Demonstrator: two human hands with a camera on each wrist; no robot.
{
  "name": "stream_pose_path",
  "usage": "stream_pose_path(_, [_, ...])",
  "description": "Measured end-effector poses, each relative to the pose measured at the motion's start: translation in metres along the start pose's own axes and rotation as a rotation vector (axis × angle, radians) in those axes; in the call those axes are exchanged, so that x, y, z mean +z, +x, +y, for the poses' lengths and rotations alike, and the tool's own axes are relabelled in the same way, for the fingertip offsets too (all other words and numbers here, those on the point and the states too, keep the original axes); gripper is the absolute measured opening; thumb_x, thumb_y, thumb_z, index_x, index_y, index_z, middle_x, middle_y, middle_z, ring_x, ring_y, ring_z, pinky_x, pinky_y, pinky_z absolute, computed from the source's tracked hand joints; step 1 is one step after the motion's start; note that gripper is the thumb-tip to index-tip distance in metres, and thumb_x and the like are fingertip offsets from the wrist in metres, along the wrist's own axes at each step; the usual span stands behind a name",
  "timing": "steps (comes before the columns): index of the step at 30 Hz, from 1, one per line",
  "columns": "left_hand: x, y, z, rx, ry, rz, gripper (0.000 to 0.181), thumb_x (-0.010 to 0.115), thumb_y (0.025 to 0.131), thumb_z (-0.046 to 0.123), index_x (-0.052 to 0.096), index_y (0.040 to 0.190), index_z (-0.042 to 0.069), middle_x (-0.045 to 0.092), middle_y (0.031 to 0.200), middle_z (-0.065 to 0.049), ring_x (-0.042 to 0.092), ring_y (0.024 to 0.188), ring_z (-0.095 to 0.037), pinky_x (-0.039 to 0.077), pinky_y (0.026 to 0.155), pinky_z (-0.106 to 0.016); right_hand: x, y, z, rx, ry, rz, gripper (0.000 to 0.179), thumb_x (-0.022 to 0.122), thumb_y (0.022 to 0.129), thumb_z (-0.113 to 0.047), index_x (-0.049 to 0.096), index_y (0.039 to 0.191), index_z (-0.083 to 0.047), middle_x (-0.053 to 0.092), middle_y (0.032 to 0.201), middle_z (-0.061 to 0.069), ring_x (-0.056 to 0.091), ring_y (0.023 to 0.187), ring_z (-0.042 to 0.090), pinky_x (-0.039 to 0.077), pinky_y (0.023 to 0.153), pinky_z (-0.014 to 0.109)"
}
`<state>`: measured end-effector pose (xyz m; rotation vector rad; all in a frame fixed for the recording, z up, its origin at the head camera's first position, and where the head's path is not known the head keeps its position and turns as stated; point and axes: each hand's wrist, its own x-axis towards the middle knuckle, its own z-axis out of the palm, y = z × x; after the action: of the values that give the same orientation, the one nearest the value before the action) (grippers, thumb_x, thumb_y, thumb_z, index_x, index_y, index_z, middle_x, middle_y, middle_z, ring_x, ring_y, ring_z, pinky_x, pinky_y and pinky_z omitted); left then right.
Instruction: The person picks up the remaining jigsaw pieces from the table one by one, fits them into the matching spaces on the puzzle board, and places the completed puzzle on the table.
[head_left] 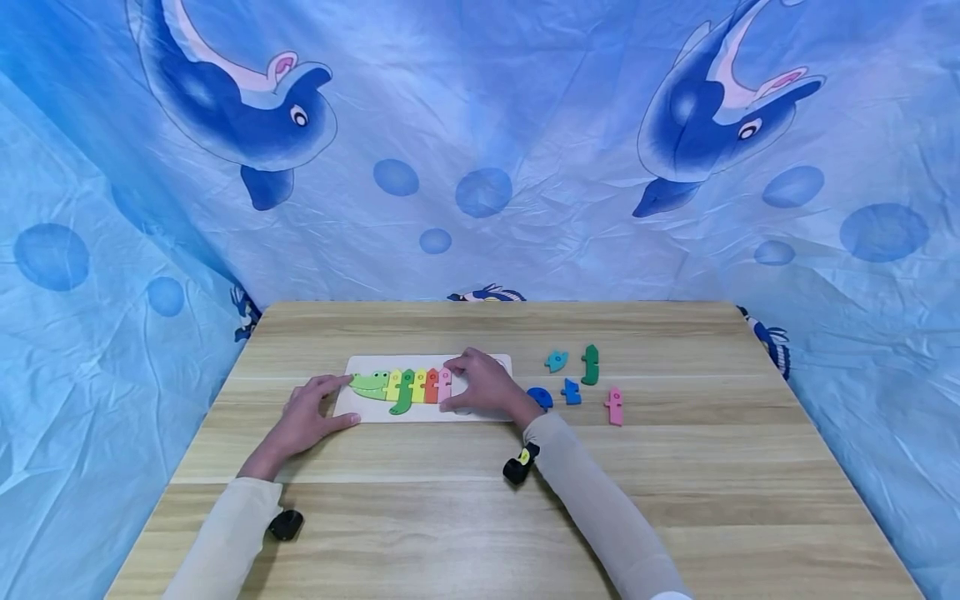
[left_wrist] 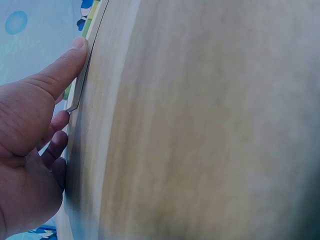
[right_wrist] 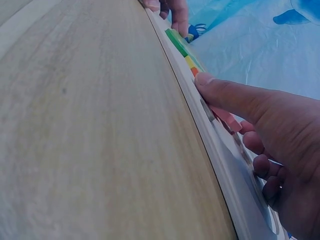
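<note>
A white puzzle board (head_left: pixel 480 416) lies on the table, carrying a crocodile's green head (head_left: pixel 369 383) and several coloured body pieces in a row. My right hand (head_left: pixel 487 385) pinches a pink puzzle piece (head_left: pixel 445 383) at the row's right end, thumb on the near side and fingers on the far side. That pink piece (right_wrist: pixel 227 119) also shows below the thumb in the right wrist view. At the board's left end my left hand (head_left: pixel 303 419) is spread, its thumb (left_wrist: pixel 70 62) against the near edge and a fingertip by the crocodile's snout.
Right of the board lie loose pieces: turquoise (head_left: pixel 557 361), green (head_left: pixel 590 365), a small blue one (head_left: pixel 572 392), a darker blue one (head_left: pixel 540 398) partly behind the right wrist, and pink (head_left: pixel 615 407). A blue dolphin-print curtain (head_left: pixel 570 233) surrounds the wooden table (head_left: pixel 420 517).
</note>
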<state>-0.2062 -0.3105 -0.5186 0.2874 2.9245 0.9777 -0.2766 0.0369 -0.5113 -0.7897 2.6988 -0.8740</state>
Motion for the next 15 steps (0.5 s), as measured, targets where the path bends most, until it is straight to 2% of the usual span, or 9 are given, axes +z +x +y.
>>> stream_pose_path(15, [-0.002,-0.0001,-0.0001,-0.005,-0.005,-0.006,0.08,0.082,0.086,0.043,0.049,0.15,0.006,0.042,0.15,-0.028,0.037,0.13,-0.049,0.024,0.105,-0.066,0.002,0.0009,-0.0023,0.021,-0.007,0.006,0.081,0.088,0.073,-0.058,0.063,0.142,-0.021,0.059,0.109,-0.005,0.054,0.095,0.011,0.049,0.089,0.03])
